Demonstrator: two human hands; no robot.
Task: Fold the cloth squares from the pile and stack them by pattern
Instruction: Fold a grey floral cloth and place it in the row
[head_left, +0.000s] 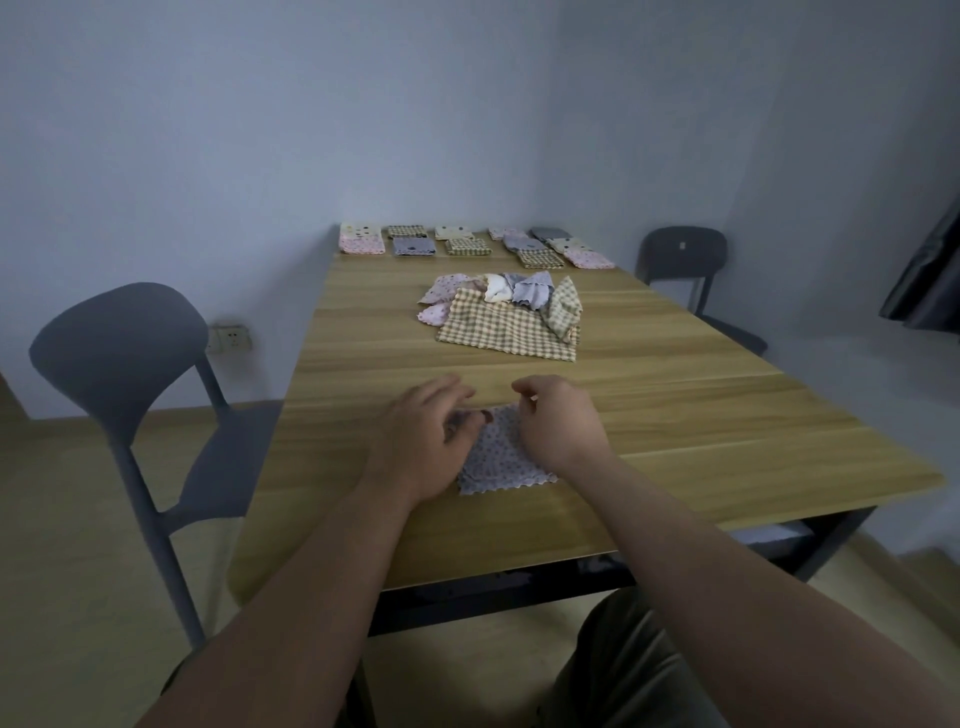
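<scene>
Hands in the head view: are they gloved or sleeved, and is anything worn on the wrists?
Both bare: the left hand and right hand wear no gloves, and no ring, watch or band shows. The left forearm and right forearm are uncovered down to the frame's lower edge, so no sleeve shows. Dull olive trousers show beneath them.

- Plain room in a home: bare pale wall, wall socket low down.
- Wooden bench, two grey plastic chairs, dark curtain at the right.
</scene>
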